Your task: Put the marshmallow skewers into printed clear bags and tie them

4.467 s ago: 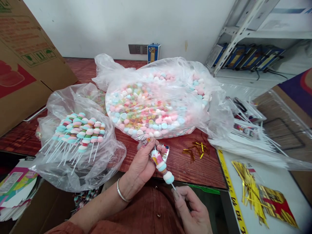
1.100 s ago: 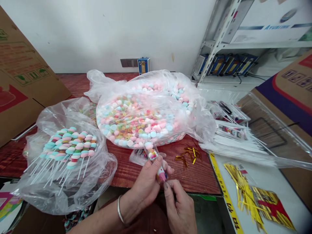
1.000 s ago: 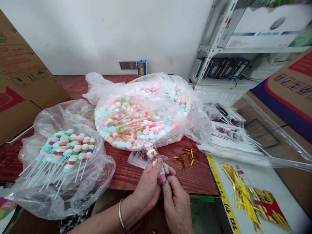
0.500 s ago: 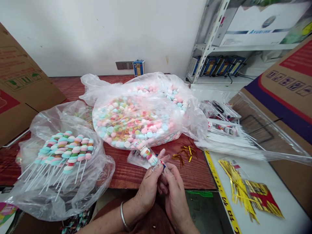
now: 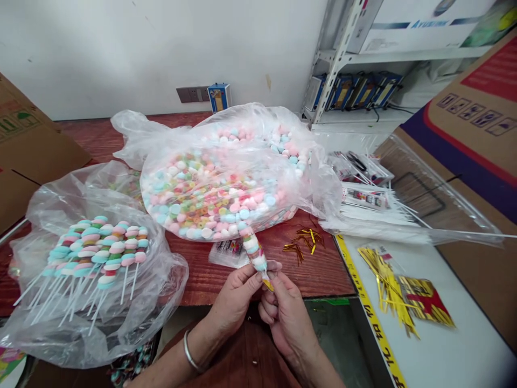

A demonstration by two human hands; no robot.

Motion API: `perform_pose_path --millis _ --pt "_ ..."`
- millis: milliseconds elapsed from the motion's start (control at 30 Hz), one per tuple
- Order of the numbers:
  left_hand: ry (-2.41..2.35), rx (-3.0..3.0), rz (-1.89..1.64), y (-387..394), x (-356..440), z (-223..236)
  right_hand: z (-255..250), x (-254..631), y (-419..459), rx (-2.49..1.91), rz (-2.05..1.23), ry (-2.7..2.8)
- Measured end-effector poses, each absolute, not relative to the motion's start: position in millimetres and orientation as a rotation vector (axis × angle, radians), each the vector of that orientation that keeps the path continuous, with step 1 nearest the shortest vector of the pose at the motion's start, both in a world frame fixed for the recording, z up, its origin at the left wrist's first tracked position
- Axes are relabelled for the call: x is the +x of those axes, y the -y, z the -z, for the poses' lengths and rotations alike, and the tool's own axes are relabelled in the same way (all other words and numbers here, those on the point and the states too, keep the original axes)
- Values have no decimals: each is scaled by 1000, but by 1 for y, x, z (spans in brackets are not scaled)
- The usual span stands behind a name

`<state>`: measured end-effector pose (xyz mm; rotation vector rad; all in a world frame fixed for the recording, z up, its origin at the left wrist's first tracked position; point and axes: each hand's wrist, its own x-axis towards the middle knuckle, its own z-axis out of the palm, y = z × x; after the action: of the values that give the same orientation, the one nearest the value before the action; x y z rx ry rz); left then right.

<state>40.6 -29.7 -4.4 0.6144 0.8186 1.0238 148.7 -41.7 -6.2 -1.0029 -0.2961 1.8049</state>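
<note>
A candy skewer (image 5: 253, 249) in a clear printed sleeve points up and away from me, over the red wooden table (image 5: 202, 280). My left hand (image 5: 236, 293) pinches the sleeve's lower end just below the candies. My right hand (image 5: 285, 315) pinches the same end from the right, with a bit of gold twist tie (image 5: 267, 284) between the fingertips. Both hands are closed and touch each other at the table's near edge.
A big clear bag of loose pastel candies (image 5: 218, 183) lies behind the hands. A bag of finished skewers (image 5: 97, 253) sits left. Loose gold ties (image 5: 301, 242) lie on the table; more gold ties (image 5: 399, 293) and empty sleeves (image 5: 371, 205) lie right. Cardboard boxes flank both sides.
The skewer has gone fully into the sleeve since the earliest frame. In the last second both hands slid down to the sleeve's bottom end and a gold tie appeared there.
</note>
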Motion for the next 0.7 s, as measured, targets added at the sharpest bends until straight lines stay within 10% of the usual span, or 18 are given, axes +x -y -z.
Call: perform_pose_path --millis 433,700 --pt "-1060 631 -1181 24 45 1 7 146 48 -1318 -1120 1182" --pt "-728 534 -856 25 26 -1 5 144 53 -571 -2157 292"
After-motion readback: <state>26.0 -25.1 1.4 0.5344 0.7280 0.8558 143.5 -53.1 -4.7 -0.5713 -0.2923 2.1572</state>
